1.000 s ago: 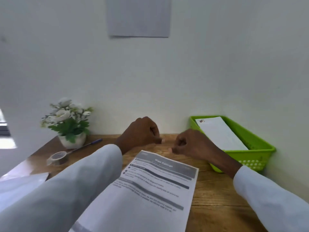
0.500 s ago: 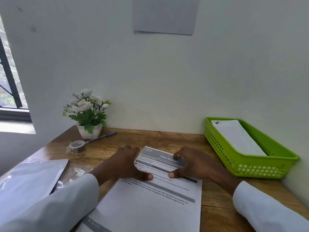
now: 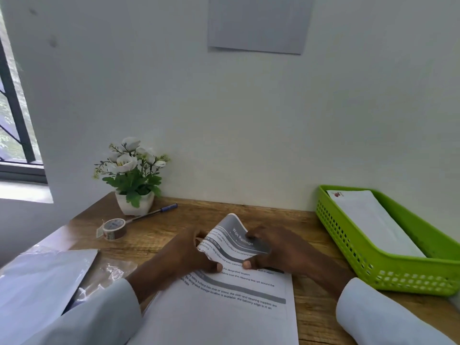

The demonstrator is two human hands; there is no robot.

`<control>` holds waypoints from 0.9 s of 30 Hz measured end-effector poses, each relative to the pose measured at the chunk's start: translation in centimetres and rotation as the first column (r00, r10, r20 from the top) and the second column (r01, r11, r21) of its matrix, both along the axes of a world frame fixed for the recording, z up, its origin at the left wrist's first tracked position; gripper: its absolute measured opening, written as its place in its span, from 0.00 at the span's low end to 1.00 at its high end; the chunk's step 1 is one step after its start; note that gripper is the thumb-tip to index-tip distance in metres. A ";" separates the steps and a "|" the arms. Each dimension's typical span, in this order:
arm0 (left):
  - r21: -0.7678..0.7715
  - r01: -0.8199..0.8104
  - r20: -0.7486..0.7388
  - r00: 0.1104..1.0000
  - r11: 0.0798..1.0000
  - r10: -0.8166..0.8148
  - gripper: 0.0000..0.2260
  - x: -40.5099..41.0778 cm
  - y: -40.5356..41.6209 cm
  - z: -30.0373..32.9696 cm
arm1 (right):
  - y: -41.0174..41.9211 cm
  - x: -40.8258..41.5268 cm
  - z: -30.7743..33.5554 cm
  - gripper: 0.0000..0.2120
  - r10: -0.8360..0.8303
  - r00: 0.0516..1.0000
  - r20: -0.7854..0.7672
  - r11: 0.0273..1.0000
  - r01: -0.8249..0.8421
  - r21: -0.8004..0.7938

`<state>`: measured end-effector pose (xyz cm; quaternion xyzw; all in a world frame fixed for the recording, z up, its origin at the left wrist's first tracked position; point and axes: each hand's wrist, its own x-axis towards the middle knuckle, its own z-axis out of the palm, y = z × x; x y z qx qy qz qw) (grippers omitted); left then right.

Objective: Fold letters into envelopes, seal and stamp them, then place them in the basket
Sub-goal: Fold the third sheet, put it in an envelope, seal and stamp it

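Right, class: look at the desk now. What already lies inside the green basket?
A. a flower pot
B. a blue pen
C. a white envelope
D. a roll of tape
C: a white envelope lies slanted inside the green basket, while the roll of tape, the pen and the flower pot all sit on the desk at the left.

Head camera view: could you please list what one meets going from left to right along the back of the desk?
Roll of tape → flower pot → pen → raised top edge of the letter, gripped by both hands → green basket with an envelope inside.
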<state>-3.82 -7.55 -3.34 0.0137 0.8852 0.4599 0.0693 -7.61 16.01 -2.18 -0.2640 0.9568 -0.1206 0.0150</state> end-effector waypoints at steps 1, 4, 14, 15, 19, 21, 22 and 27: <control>0.032 0.002 0.002 1.000 0.999 -0.002 0.29 0.0 -0.1 0.1 | 0.0 -0.2 -0.5 0.35 -0.023 1.000 -0.013 0.999 0.023 -0.043; 0.215 -0.034 0.027 0.999 0.976 0.029 0.26 -0.2 -0.6 0.1 | 0.4 -0.2 -2.6 0.41 -0.189 0.978 -0.086 0.954 0.162 -0.252; 0.730 -0.141 0.091 0.990 0.669 0.109 0.19 0.3 -1.4 -0.2 | 2.1 0.6 -4.4 0.34 -0.199 0.964 0.177 0.536 0.258 -0.804; 0.749 -0.141 0.089 0.990 0.648 0.112 0.17 0.4 -1.4 -0.3 | 2.2 0.8 -4.3 0.34 -0.162 0.961 0.223 0.473 0.274 -0.837; 0.814 -0.140 0.091 0.989 0.563 0.114 0.17 0.3 -1.2 -0.6 | 2.4 1.4 -3.2 0.28 0.025 0.914 0.404 0.289 0.380 -0.878; 0.831 -0.126 0.079 0.991 0.542 0.108 0.19 0.1 -1.2 -0.9 | 2.7 1.4 -2.8 0.23 0.115 0.877 0.467 0.264 0.426 -0.865; 0.836 -0.118 0.071 0.992 0.535 0.107 0.20 0.0 -1.2 -1.0 | 2.8 1.4 -2.7 0.21 0.139 0.863 0.485 0.272 0.438 -0.857; 0.832 -0.040 0.006 0.998 0.553 0.063 0.19 -0.4 -1.2 -1.5 | 3.3 1.3 -3.0 0.17 0.139 0.852 0.504 0.132 0.489 -0.862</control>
